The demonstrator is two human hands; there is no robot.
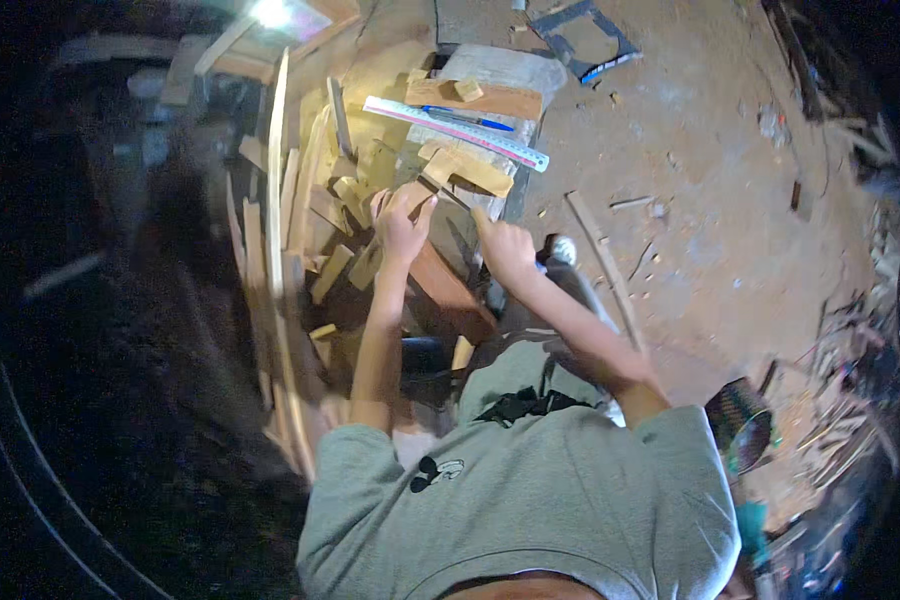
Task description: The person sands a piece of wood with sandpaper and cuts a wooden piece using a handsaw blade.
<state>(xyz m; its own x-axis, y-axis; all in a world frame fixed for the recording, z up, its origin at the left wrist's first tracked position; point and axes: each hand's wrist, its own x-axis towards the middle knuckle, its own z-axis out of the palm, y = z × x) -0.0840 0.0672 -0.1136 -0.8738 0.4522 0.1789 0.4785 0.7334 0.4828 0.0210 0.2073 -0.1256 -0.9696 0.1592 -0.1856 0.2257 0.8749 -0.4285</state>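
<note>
A pale, notched piece of wood [482,172] lies on a grey, worn work block [470,65] ahead of me. My left hand [403,228] is closed at its near left end, fingers pinched there; exactly what lies under the fingertips is hard to see. My right hand [508,250] is wrapped round the handle of a thin, dark-bladed hand tool [454,198], perhaps a file or chisel. Its blade slants up and left against the wood, close to my left fingers. Just beyond the wood lie a white ruler [510,150] and a blue pen [490,123].
A brown plank [520,98] with a small wood block [468,90] on it sits at the far end. Offcuts and long boards [278,200] crowd the left side. On the dirt floor at right are a wood strip [605,265], a dark frame [585,40] and a patterned container [740,425].
</note>
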